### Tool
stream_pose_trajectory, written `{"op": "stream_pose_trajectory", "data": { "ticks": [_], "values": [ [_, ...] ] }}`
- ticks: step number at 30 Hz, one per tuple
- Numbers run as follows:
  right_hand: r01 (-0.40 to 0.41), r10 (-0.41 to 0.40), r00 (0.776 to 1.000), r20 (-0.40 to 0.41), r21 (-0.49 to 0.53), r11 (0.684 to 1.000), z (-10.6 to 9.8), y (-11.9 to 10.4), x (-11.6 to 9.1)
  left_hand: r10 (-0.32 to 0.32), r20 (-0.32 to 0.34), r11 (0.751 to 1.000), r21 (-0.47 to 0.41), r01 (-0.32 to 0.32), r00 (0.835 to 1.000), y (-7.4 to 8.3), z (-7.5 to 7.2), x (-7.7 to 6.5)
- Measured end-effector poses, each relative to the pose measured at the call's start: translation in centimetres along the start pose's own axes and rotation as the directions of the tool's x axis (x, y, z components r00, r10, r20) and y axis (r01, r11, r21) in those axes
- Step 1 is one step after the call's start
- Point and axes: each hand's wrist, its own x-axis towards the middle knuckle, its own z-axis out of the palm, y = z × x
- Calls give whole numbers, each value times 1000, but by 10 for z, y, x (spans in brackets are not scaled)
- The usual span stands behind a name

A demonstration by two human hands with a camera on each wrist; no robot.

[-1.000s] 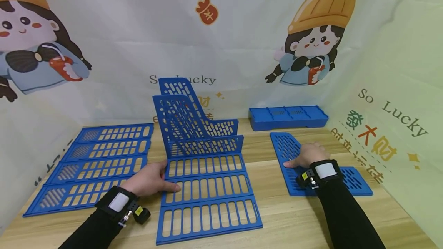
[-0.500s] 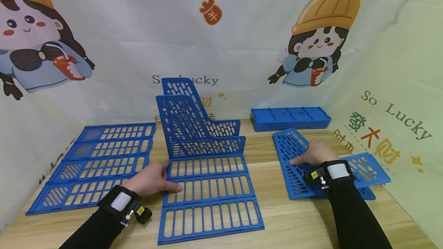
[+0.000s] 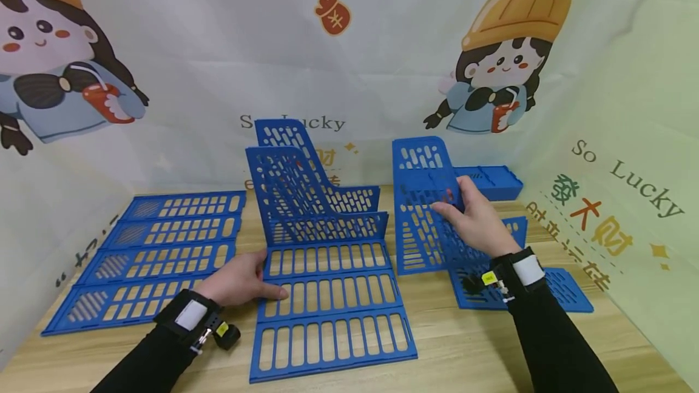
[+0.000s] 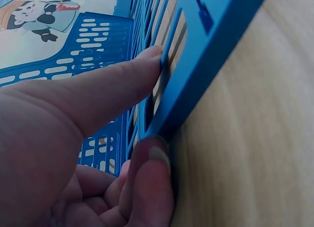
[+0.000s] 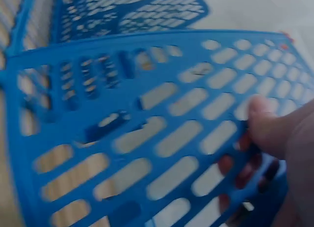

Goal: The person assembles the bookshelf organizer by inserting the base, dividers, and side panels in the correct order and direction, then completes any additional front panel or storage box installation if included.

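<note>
My left hand [image 3: 240,281] pinches the left edge of the blue slotted base panel [image 3: 327,315], which lies flat on the table. In the left wrist view, the thumb lies over the slots of the base panel [image 4: 203,65] and the fingers curl at its edge. Two perforated side panels [image 3: 275,217] of a desktop file holder stand upright on the back of the base. To their right, my right hand [image 3: 483,220] grips another perforated side panel [image 3: 409,193], raised and upright. Its thumb lies across the near face of this side panel [image 5: 132,107] in the right wrist view.
More blue panels [image 3: 570,293] lie on the wood-grain table [image 3: 448,344] under and beside the right forearm. Several slotted panels [image 3: 139,253] are laid in rows at the left. A long blue piece [image 3: 494,187] sits by the printed back curtain [image 3: 382,83].
My right hand has lifted a side panel off the pile at the right, turned it upright and carried it left towards the base. The left hand keeps its place at the base edge.
</note>
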Motion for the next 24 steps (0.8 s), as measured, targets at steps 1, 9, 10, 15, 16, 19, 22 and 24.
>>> {"op": "stream_pose_trajectory", "data": {
  "ticks": [1, 9, 10, 15, 16, 19, 22, 24],
  "values": [
    [13, -13, 1000, -21, 0, 1000, 5, 0, 1, -1, -3, 1000, 1, 1, 1000, -1, 1, 0],
    [23, -24, 996, -81, -15, 1000, 25, 7, 4, -9, -8, 1000, 0, 9, 1000, -3, 2, -1],
    [27, -28, 996, -80, -17, 999, 26, 8, 5, -7, -9, 1000, 2, 7, 1000, -3, 2, -1],
    [33, -33, 999, -4, 2, 999, 23, 9, 6, -13, -12, 1000, 12, 13, 1000, -4, 1, 0],
    [23, -23, 999, 37, 0, 1000, 19, 9, 5, -14, -11, 1000, 13, 14, 1000, -3, 1, 0],
    [0, 5, 984, 180, -28, 1000, 2, 9, 1, -10, -11, 1000, 11, 10, 1000, -3, 1, 0],
    [-9, 38, 951, 307, -96, 995, -17, 10, -5, 0, -7, 1000, 4, 0, 1000, -2, 1, 0],
    [-16, 78, 928, 365, -172, 985, -27, 12, -9, -3, -4, 1000, 8, 3, 1000, -2, 1, 0]
  ]
}}
